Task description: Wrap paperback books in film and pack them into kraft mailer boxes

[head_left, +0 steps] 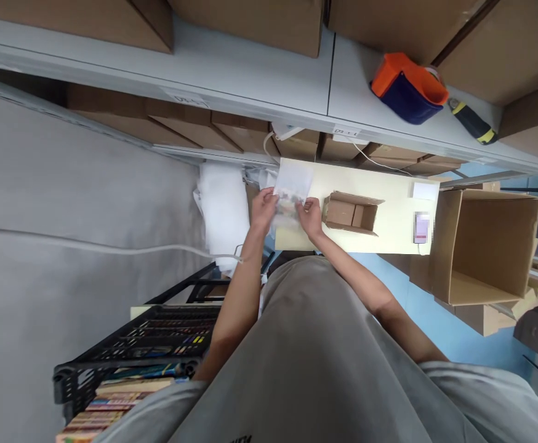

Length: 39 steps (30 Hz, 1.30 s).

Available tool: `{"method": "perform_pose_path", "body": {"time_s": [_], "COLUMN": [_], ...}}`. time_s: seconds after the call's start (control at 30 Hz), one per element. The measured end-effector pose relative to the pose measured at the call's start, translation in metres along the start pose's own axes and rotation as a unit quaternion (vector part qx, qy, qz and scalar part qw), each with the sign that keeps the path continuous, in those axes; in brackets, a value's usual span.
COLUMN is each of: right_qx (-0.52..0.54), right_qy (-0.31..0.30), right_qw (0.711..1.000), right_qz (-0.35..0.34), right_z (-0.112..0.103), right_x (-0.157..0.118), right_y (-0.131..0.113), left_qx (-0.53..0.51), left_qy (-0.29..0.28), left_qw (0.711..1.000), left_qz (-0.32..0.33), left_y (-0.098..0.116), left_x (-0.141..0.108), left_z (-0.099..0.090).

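Observation:
Above the left end of a pale yellow table [393, 245], a clear plastic packet [290, 206] with something printed or coloured in it is held between both hands; its contents are blurred. My left hand [264, 209] pinches its left edge, and my right hand [310, 216] has its fingers closed on the right edge. A white sheet or bag part [294, 176] extends beyond the fingers. Just right of my right hand lies a small open cardboard box [353, 213]. Farther right are a phone-like purple item [421, 227] and a white slip [425, 191].
A shelf [260, 77] with cardboard boxes crosses above the table, bearing an orange tape dispenser [410, 89] and a cutter [473, 122]. White wrapping sheets [225, 212] hang at left. Black crates [158, 332] stand lower left; a large open carton [485, 246] is at right.

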State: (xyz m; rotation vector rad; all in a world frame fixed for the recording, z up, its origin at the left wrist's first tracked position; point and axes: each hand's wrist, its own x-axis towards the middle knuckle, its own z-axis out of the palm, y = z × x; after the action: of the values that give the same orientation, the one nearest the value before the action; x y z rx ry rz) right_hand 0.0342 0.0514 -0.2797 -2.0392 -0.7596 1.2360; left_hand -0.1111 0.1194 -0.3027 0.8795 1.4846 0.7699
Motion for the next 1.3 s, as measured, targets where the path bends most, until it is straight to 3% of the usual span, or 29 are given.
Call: {"method": "perform_pose_path", "body": {"time_s": [0.17,0.33,0.43,0.53,0.63,0.73,0.83,0.93,1.13,1.3], "right_qx": [0.169,0.175,0.067,-0.15,-0.32,-0.403,-0.45,-0.46,-0.462,-0.506], "right_qy": [-0.044,-0.059,-0.027,-0.007,-0.042,-0.082,-0.117,-0.137,-0.158,-0.191], "right_qw": [0.977,0.97,0.977,0.955,0.899,0.867,0.855,0.853,0.853,0.83], "right_qz": [-0.125,-0.159,-0.201,-0.256,-0.294,-0.282,-0.23,-0.203,-0.187,-0.134], "right_z": [-0.063,-0.145,-0.201,-0.251,-0.277,-0.278,-0.267,-0.254,-0.233,-0.213], "right_x": [-0.037,-0.044,-0.041,-0.044,-0.046,-0.04,-0.027,-0.014,0.008,0.024], "right_y": [-0.017,-0.016,-0.015,-0.024,-0.035,-0.037,-0.027,-0.015,0.0,0.011], "left_qx": [-0.083,-0.044,0.05,0.176,0.28,0.377,0.453,0.495,0.527,0.554], "left_qy": [-0.071,-0.123,-0.1,-0.067,-0.155,-0.227,-0.235,-0.247,-0.234,-0.256], "left_qw": [0.994,0.99,0.986,0.949,0.885,0.825,0.796,0.776,0.769,0.768], "left_qz": [0.012,0.046,0.126,0.253,0.338,0.354,0.326,0.303,0.275,0.195], "left_y": [0.034,0.046,0.057,0.08,0.104,0.11,0.096,0.074,0.038,0.018], "left_x": [-0.048,-0.085,-0.104,-0.126,-0.139,-0.133,-0.112,-0.093,-0.073,-0.068], "left_z": [0.017,0.067,0.092,0.111,0.134,0.16,0.177,0.18,0.174,0.186]}}
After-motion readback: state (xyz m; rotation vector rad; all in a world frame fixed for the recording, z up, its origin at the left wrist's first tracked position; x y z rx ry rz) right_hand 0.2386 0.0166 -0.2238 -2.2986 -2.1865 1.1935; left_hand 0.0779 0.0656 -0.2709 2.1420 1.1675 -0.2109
